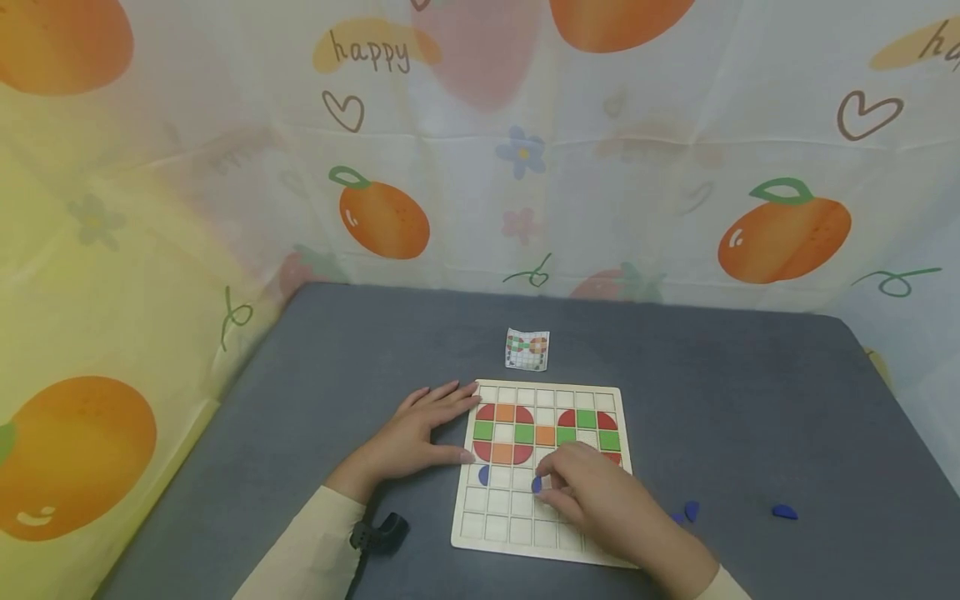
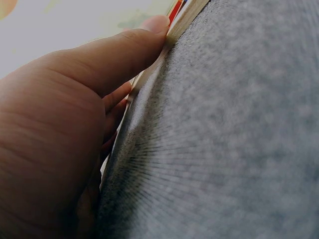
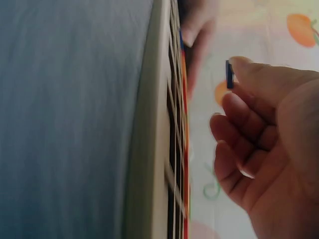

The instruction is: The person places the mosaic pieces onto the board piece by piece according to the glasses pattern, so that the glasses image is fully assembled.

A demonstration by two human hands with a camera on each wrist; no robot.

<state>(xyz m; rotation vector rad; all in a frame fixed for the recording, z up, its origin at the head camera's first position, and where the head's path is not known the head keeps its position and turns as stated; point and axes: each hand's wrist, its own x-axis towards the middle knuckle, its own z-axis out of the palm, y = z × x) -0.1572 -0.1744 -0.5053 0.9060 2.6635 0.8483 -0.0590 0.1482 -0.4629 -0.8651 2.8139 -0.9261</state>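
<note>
A wooden grid board point(image 1: 474, 527) lies on the grey table, with red, green and orange tiles in two ring-like groups in its upper rows. One blue rounded tile point(image 1: 483, 475) sits in a square below the left group. My right hand point(image 1: 600, 500) pinches another blue tile point(image 1: 537, 485) between thumb and finger over the middle of the board. The right wrist view shows this tile point(image 3: 230, 74) edge-on, apart from the board. My left hand point(image 1: 408, 437) has its fingers extended, thumb and fingertips touching the board's left edge. The left thumb point(image 2: 134, 47) rests at that edge.
Loose blue pieces lie right of the board, one point(image 1: 692, 511) close to my right forearm and another point(image 1: 784, 512) farther right. A small printed pattern card point(image 1: 527, 350) lies behind the board. A patterned curtain point(image 1: 465, 183) hangs beyond the table point(image 1: 720, 392).
</note>
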